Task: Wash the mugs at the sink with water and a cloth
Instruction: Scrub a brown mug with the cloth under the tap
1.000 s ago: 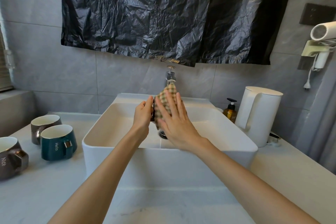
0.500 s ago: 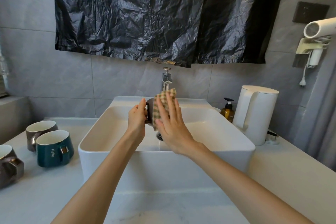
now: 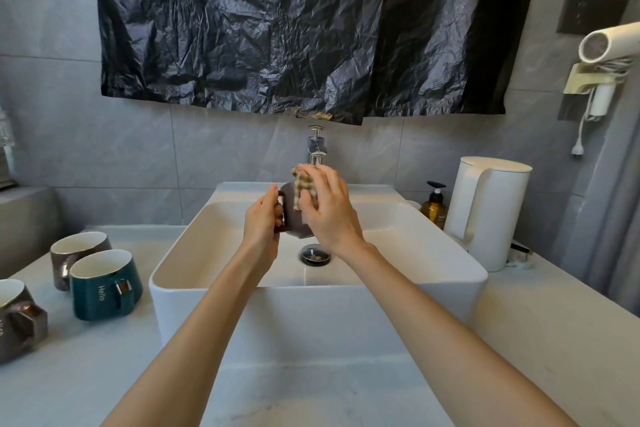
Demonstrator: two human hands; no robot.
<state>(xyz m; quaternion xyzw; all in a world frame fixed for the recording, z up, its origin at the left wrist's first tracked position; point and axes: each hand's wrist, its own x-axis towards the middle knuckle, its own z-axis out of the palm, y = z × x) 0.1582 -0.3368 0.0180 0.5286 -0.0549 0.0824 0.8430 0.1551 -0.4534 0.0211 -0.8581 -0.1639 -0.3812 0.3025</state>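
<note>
Over the white sink (image 3: 242,291), below the chrome tap (image 3: 317,146), my left hand (image 3: 261,224) grips a dark brown mug (image 3: 292,218) by its handle. My right hand (image 3: 329,210) holds a checked cloth (image 3: 304,184) against the mug's side, fingers curled over it. Much of the mug is hidden behind my right hand. On the counter at the left stand a teal mug (image 3: 104,284) marked "Hello", a brown mug (image 3: 74,260) behind it and another brown mug (image 3: 17,319) at the frame's edge.
The sink drain (image 3: 315,254) lies under the hands. A white kettle (image 3: 486,211) and an amber pump bottle (image 3: 434,206) stand on the right of the counter. A hair dryer (image 3: 609,45) hangs on the right wall. Black plastic sheet (image 3: 294,28) covers the wall above.
The mug has turned so that its handle shows in my left hand. My right hand's fingers have curled over the cloth. The view shifted slightly.
</note>
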